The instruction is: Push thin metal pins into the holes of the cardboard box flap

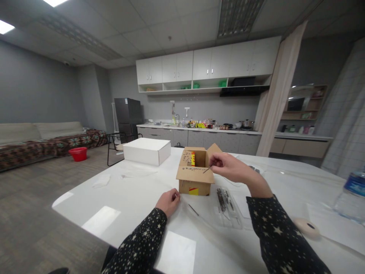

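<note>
Hands at a small cardboard box on a white table

One open cardboard box [195, 177] stands at the middle of the white table [128, 198], its front flap folded outward with a row of small holes along it. A red-and-yellow label shows inside the box and another on its front wall; no writing on either can be read. The right hand [228, 167], at 3 o'clock of the box, has thumb and forefinger pinched on one thin dark nail [206, 170] whose tip meets the flap. The left hand [169, 201], at 7 o'clock of the box, rests on the table curled nearly into a fist; whether it holds anything I cannot tell. One loose nail [193, 209] lies at 6 o'clock of the box. A clear bag of nails [226, 201], too many to count, lies at 5 o'clock. One closed white box [146, 150] sits at 10 o'clock, one water bottle [351, 199] at the table's right edge.
</note>
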`<state>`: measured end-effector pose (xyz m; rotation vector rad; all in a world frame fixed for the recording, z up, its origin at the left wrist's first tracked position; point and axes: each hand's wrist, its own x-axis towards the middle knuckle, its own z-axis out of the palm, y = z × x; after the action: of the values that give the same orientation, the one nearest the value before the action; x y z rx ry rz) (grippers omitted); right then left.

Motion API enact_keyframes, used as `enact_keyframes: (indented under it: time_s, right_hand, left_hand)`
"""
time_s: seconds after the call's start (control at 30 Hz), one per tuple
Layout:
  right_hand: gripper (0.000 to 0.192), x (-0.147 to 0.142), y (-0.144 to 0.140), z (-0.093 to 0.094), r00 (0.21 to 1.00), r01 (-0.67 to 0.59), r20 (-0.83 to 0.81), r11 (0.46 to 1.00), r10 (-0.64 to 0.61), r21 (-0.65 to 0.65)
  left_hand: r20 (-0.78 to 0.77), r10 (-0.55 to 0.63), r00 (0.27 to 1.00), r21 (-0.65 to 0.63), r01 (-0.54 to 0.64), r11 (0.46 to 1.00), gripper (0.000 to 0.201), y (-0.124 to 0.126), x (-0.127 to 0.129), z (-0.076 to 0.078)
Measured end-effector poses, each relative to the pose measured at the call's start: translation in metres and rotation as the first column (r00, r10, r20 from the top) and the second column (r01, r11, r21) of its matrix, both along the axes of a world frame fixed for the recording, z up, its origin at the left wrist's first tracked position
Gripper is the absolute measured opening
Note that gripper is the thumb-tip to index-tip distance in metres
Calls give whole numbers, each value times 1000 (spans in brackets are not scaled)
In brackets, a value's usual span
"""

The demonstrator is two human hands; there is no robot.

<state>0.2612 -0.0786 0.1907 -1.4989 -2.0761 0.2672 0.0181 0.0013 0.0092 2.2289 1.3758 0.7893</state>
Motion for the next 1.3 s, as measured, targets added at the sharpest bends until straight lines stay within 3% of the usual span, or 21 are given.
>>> enact_keyframes:
  time_s: [0.13,0.37,1.3]
  right_hand:
    - [15,14,11,-6,997,81,-16,995,-80,52]
    - [18,18,22,-13,991,119,-65,988,-113,100]
    - [12,13,40,-27,981,40,-195,977,1,208]
  left_hand:
    - [5,-6,1000,3,6,1000,13,2,0,-2]
    - [5,-5,1000,4,5,1000,13,-1,0,0]
    - [13,-20,1000,16,20,1000,13,-1,0,-2]
